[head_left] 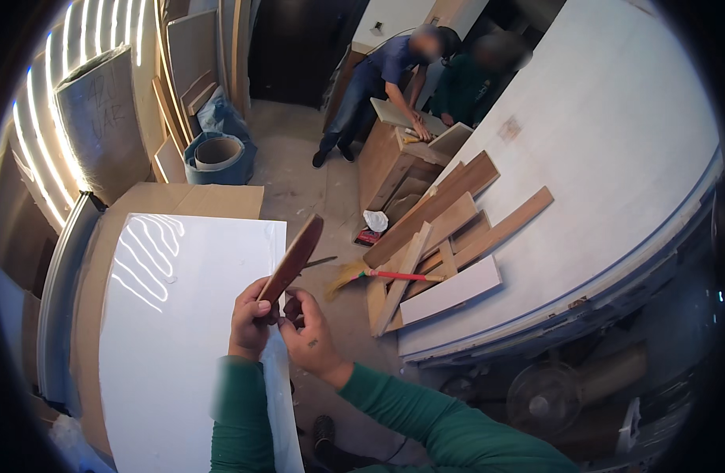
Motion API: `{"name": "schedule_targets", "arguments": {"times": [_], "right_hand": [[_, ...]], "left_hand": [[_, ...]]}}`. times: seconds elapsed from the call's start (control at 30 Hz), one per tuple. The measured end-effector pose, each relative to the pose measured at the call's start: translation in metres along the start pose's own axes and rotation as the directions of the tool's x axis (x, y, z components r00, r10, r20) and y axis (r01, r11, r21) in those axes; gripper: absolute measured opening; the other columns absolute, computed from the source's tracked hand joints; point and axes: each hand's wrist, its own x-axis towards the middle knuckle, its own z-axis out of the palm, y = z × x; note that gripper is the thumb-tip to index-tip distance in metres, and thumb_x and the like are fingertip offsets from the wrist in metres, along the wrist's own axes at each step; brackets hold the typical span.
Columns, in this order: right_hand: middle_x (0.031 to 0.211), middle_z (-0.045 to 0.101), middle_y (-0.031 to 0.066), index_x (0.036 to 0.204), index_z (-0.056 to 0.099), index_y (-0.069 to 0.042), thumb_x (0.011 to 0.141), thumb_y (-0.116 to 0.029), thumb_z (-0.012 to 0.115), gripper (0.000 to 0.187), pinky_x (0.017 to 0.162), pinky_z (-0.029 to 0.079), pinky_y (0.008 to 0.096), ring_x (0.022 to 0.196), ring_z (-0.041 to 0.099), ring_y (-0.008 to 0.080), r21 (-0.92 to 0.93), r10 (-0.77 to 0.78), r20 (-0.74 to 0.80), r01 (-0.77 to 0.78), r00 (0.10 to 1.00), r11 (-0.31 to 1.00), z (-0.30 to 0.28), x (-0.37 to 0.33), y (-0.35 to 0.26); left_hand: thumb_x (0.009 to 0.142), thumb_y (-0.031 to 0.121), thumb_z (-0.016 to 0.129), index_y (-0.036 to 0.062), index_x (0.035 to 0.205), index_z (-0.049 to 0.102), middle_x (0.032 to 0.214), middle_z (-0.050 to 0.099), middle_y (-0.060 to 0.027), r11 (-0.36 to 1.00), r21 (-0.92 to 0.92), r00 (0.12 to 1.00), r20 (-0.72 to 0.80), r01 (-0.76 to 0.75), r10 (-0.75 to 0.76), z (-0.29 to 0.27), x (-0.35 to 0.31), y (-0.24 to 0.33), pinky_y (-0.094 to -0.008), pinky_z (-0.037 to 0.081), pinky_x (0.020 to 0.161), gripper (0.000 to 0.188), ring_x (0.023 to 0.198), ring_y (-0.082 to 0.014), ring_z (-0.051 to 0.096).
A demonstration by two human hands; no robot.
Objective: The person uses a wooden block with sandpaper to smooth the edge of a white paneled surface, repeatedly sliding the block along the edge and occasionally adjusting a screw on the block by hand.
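Note:
My left hand (pixel 249 319) is closed round the lower part of a long, flat reddish-brown strip with a rounded tip (pixel 295 256). The strip looks like wood and tilts up and away to the right. Close against its lower end is my right hand (pixel 311 335), its fingers curled in. Whatever those fingers pinch is hidden from view. A thin dark pointed piece (pixel 321 262) sticks out to the right from behind the strip; what it belongs to I cannot tell. Both hands are above the right edge of a glossy white panel (pixel 181 347).
Brown cardboard (pixel 224 197) lies under the panel. To the right, wood boards (pixel 457 229) and a red-handled brush (pixel 402 275) lean by a large white surface (pixel 583 158). Two people work at a wooden cabinet (pixel 386 162) ahead. A blue bucket (pixel 201 173) stands far left.

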Motion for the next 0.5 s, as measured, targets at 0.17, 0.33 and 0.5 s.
{"name": "schedule_targets", "arguments": {"times": [0.17,0.33,0.5], "right_hand": [[0.121,0.058,0.0119,0.159,0.022,-0.009,0.095,0.004,0.057,0.074,0.074,0.055,0.0281,0.089,0.062,0.0145,0.362,0.059,-0.007,-0.052,0.998,0.931,-0.065,0.035,-0.025],[0.155,0.037,0.0324,0.164,-0.009,-0.028,0.095,-0.015,0.064,0.101,0.074,0.063,0.0384,0.087,0.073,0.0326,0.113,-0.636,-0.352,0.705,0.687,0.7,-0.197,0.095,-0.185],[0.155,0.037,0.0342,0.161,-0.018,-0.013,0.104,-0.027,0.051,0.091,0.063,0.063,0.0346,0.07,0.072,0.0293,0.115,-0.745,-0.363,0.82,0.56,0.56,-0.263,0.106,-0.24]], "left_hand": [[0.073,0.035,0.064,-0.0084,0.133,0.057,0.077,0.056,-0.0016,0.998,-0.015,0.997,-0.038,-0.061,0.06,-0.006,-0.002,0.007,-0.0248,0.038,0.055,0.075,0.061,-0.0097,0.049],[0.077,0.038,0.064,-0.0088,0.133,0.055,0.072,0.052,-0.0021,0.996,0.01,0.994,-0.064,-0.09,0.091,0.005,0.002,0.009,-0.0245,0.037,0.053,0.074,0.06,-0.0096,0.047],[0.076,0.036,0.063,-0.0094,0.133,0.056,0.072,0.052,-0.0021,0.996,0.005,0.992,-0.096,-0.084,0.084,0.004,0.002,0.004,-0.0245,0.037,0.054,0.073,0.06,-0.0098,0.048]]}}
